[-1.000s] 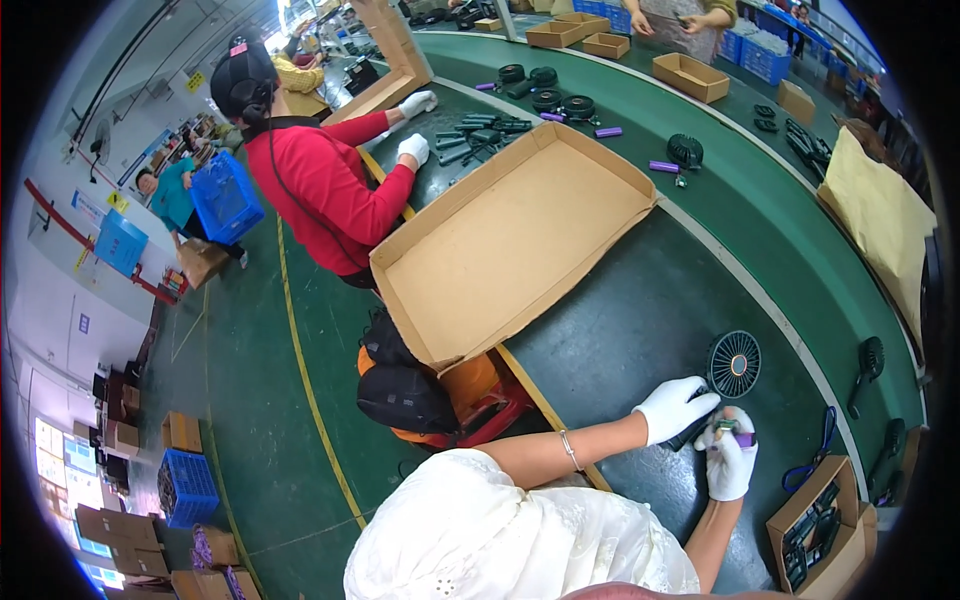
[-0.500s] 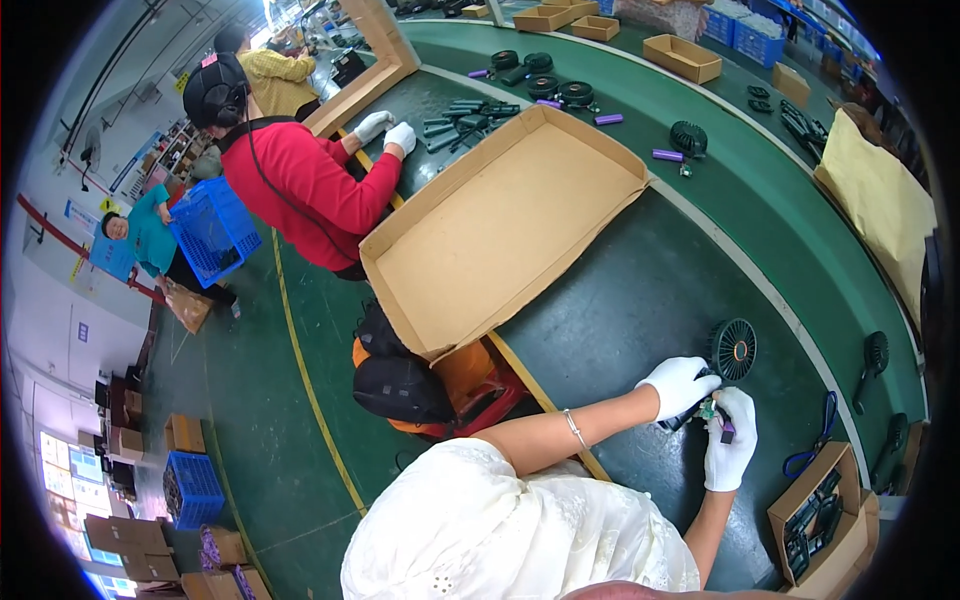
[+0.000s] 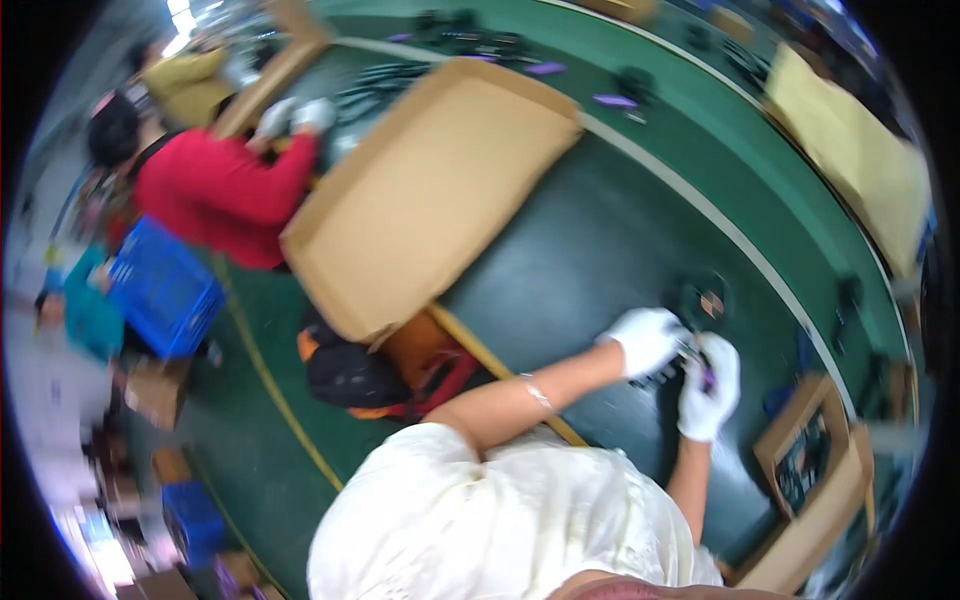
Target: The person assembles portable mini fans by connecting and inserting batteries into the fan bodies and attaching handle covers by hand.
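Both gloved hands (image 3: 680, 365) remain clasped on the small black fan (image 3: 690, 345).

view: single head-worn fisheye, no second view to compare
facing: steeply down over the wearer's white top (image 3: 500, 520) onto the dark green worktable (image 3: 580, 250)
closeness: gloved hands near, co-worker further off, edges bend

Open tan carton (image 3: 430, 200), small box (image 3: 810, 470) right

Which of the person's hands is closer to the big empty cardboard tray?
Left. The left hand lies just past the big cardboard tray on the dark table; the right hand sits farther off, beyond the left one.
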Tool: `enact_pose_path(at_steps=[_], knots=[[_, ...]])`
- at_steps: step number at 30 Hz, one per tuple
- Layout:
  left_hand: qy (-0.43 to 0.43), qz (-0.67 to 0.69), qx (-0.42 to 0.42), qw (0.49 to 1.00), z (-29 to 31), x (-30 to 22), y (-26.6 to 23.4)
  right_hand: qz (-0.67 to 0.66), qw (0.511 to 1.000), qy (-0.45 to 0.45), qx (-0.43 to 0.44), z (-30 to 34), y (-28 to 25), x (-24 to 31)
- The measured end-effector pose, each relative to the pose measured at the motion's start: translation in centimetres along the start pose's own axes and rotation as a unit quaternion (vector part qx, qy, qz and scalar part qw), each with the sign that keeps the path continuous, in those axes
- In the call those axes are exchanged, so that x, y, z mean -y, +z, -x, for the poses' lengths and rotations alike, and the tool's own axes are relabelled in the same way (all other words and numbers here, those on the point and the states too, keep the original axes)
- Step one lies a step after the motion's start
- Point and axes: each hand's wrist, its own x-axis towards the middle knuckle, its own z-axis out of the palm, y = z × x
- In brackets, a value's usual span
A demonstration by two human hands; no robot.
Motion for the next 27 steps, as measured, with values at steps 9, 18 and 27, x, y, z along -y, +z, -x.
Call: enact_pose_path(at_steps=[9,18,27], knots=[[-0.268,0.463,0.027,0.844,0.0,-1.8,-1.0,-0.357,0.876,0.324,-0.009,0.3,0.4,-0.9],[-0.241,0.526,0.038,0.815,0.7,-0.5,-0.6,-0.212,0.927,0.310,0.014,1.1,1.3,-2.2],[-0.266,0.575,0.054,0.772,0.7,-0.5,-1.4,-0.034,0.991,0.128,-0.009,0.5,1.5,-1.0]])
